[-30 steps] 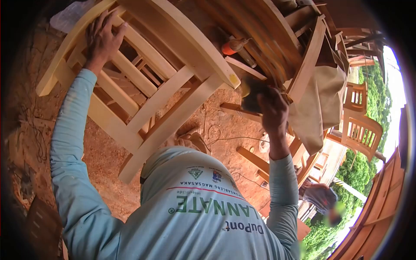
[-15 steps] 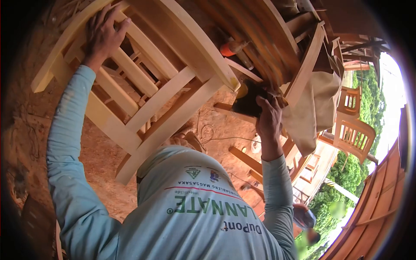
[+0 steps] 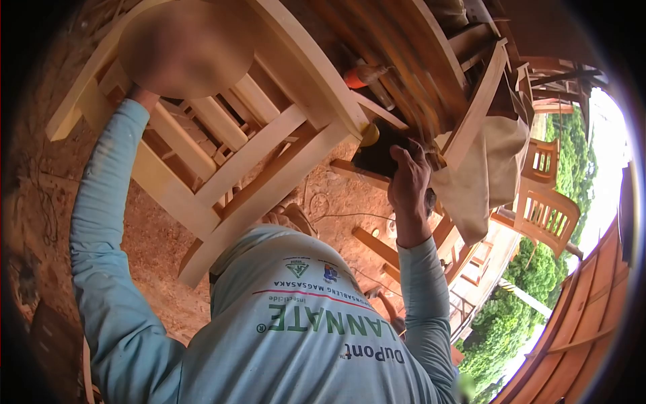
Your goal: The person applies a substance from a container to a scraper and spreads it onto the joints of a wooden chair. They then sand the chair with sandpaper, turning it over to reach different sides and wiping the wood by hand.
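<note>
A pale wooden chair frame (image 3: 282, 126) with slats and rails is tilted across the upper left. My left hand (image 3: 185, 50) is over its upper slats, but a round blur hides the fingers. My right hand (image 3: 410, 178) grips a dark flat object (image 3: 375, 156) with a rounded yellow part (image 3: 370, 135), its exact kind unclear. That yellow part lies right at the end corner of the chair's curved rail. Both forearms wear light blue sleeves.
An orange-capped bottle (image 3: 362, 75) lies on brown wood beyond the rail. Beige cloth (image 3: 481, 175) drapes to the right, under a wooden post (image 3: 474, 104). Slatted chairs (image 3: 548, 214) stand farther right. A cord (image 3: 350, 215) crosses the reddish dirt floor (image 3: 158, 232).
My right hand has shifted slightly left with the dark object, bringing its yellow part closer against the rail's corner. My left hand, seen spread on the wood before, is now blurred.
</note>
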{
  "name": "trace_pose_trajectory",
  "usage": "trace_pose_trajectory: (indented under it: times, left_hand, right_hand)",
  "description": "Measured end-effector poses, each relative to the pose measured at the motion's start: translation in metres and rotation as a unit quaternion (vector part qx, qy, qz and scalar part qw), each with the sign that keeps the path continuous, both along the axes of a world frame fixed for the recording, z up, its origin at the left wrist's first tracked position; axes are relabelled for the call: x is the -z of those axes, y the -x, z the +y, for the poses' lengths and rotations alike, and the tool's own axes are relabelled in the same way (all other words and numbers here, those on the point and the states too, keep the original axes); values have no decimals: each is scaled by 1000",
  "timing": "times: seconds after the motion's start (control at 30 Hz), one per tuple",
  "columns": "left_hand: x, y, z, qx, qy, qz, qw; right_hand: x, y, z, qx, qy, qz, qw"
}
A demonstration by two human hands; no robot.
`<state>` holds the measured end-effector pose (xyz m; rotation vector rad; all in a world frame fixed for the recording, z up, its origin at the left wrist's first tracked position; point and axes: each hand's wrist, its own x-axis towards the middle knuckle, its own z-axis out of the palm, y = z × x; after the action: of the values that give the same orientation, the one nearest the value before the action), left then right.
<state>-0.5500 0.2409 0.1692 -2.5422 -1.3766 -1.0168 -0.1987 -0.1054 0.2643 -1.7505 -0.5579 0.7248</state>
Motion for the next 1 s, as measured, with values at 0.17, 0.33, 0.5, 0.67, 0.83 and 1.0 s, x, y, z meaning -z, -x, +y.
trace_pose_trajectory:
  times: [0.17,0.33,0.5,0.67,0.83,1.0]
  left_hand:
    - [3,2,2,-2,-4,0,1000]
    - [0,0,-2,-21,0,7,1000]
    - [8,1,4,-3,-9,-4,1000]
    - [6,3,0,-16,-8,0,1000]
    - [9,4,3,-9,-30,-2,1000]
    - [5,3,1,-16,-20,3,1000]
  right_hand:
    - [-4,7,18,-13,-2,-31,999]
    - [-22,7,37,-51,70,-67,994]
    - [-38,12,62,-94,99,-122,983]
    - [-63,-17,66,-58,-44,30,997]
    - [-51,-17,33,-36,-13,34,999]
    - [-12,-17,1,0,-36,70,997]
